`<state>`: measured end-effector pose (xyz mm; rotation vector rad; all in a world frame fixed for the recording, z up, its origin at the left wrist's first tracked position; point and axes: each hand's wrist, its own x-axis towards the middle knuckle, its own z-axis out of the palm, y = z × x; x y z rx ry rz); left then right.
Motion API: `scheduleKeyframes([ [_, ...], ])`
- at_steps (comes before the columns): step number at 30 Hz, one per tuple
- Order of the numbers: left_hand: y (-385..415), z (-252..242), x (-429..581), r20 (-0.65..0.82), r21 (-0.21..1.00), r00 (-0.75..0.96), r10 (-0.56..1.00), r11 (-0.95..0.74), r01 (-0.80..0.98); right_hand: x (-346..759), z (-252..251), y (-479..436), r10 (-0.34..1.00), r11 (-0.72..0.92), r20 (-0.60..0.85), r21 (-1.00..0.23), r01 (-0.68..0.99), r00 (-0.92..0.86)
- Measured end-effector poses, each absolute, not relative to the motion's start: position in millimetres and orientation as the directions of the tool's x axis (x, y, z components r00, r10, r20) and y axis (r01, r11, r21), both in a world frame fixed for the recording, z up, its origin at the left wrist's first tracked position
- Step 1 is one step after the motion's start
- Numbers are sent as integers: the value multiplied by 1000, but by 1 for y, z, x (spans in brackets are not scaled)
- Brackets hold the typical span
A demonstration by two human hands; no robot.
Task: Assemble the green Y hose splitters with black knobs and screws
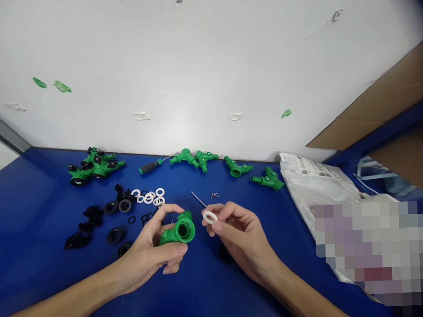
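My left hand grips a green plastic hose connector, its round open end turned toward my right hand. My right hand pinches a white flat washer between thumb and fingers, a few centimetres from the connector's mouth. A thin metal pin sticks up and away from those same fingers, its lower end hidden behind them. I cannot tell whether the pin passes through the washer.
A blue worktop meets a white wall. On it lie green multi-way connectors, a screwdriver, white washers, black rings and fittings, and small metal pins. A white plastic bag lies at right.
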<state>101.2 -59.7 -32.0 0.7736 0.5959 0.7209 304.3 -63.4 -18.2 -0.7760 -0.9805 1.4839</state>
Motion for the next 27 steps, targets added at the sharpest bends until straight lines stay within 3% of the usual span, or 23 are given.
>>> scheduleKeyframes([
  [4, -65, -35, 103, -195, 880, 625, 756, 417, -229, 303, -17, -71, 908, 365, 384, -921, -138, -168],
  [9, -70, -36, 104, -190, 920, 693, 696, 373, -122, 304, -17, -76, 729, 673, 609, -720, 170, -312],
  [15, -70, -35, 102, -200, 927, 743, 639, 369, -68, 307, -18, -73, 657, 747, 646, -625, 225, -388],
  [22, -71, -33, 103, -157, 955, 708, 688, 289, -68, 307, -14, -72, 664, 738, 601, -620, 266, -444],
  [27, -72, -30, 104, -141, 964, 683, 717, 256, -70, 306, -15, -73, 587, 807, 655, -517, 283, -476],
])
